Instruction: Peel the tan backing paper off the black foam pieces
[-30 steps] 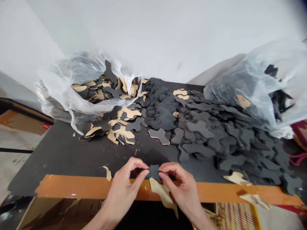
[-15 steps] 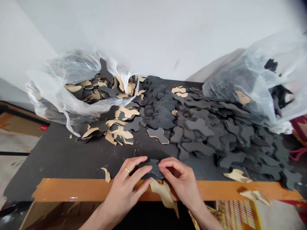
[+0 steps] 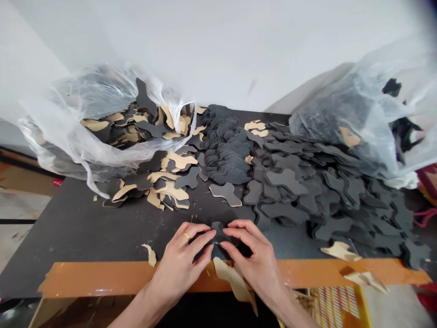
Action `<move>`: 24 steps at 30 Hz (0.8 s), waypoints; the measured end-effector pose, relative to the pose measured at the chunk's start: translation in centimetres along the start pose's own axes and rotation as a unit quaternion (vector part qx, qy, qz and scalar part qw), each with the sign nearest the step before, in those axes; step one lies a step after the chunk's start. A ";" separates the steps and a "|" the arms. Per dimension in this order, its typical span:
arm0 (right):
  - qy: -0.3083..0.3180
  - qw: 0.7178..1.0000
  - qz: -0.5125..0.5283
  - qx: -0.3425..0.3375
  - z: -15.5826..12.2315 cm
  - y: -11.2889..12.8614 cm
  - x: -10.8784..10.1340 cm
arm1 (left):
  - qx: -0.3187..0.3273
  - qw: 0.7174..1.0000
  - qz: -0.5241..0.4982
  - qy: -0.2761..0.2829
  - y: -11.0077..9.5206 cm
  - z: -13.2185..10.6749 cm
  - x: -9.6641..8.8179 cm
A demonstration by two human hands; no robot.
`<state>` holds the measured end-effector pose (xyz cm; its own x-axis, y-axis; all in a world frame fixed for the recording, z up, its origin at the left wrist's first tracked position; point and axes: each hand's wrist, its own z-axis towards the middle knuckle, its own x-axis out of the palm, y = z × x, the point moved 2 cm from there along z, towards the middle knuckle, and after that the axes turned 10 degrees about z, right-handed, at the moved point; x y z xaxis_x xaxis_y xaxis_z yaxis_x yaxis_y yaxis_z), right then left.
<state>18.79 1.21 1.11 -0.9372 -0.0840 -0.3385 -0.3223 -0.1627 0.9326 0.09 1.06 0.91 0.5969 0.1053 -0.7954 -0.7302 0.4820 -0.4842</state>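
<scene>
Between my hands, near the table's front edge, is a dark grey curved foam piece (image 3: 217, 233). My left hand (image 3: 182, 262), with a gold ring, pinches its left side between thumb and fingers. The right side is pinched by my right hand (image 3: 256, 255). My fingers cover much of the piece. Just below them a tan backing paper (image 3: 232, 279) hangs over the table edge. Beyond my hands lies a single foam piece with a tan underside (image 3: 226, 193). A small tan paper scrap (image 3: 149, 254) rests left of my left hand.
An open clear plastic bag (image 3: 112, 157) of tan-backed pieces stands at the back left. Dark foam stacks (image 3: 227, 155) fill the middle, and more loose dark pieces (image 3: 290, 182) spread right. Another plastic bag (image 3: 322, 118) stands back right. Orange tape (image 3: 119, 277) lines the table edge.
My right thumb and fingers have shifted left along the foam piece, closer to my left hand. Both hands now pinch it near its middle. The view has shifted slightly.
</scene>
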 end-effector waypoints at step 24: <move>0.009 0.982 -0.128 -0.141 -0.6 -0.1 0.2 | -0.046 0.996 -0.028 0.068 0.0 0.4 0.0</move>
<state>18.67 0.57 0.89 -0.8271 -0.0224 -0.5616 -0.4946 -0.4453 0.7463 0.22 1.41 0.99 0.5918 -0.0423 -0.8050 -0.7281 0.4005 -0.5563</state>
